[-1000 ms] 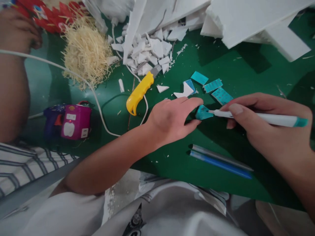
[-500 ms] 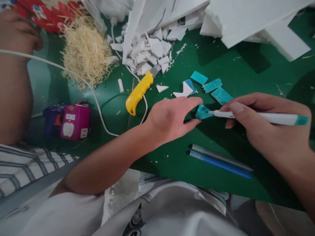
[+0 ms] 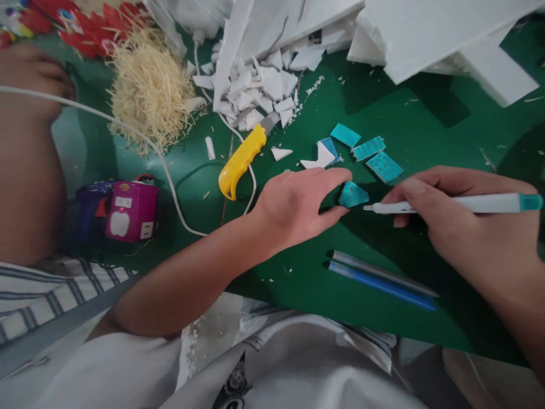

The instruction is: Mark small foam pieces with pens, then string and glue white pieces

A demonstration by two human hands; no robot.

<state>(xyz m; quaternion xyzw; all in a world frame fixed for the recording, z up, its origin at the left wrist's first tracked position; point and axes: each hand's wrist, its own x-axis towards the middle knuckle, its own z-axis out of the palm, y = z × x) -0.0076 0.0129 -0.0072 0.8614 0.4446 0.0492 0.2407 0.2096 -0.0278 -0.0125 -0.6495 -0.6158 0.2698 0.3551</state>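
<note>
My right hand [image 3: 464, 227] covers the middle of the marker [image 3: 451, 204]. My left hand [image 3: 298, 207] hides one edge of the teal piece [image 3: 352, 195].

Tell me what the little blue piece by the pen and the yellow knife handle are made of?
The little blue piece looks like thin foam board coloured teal on top: the similar scraps nearby are matte white with crumbly edges. The yellow knife handle looks like smooth moulded plastic with a slight shine.
</note>
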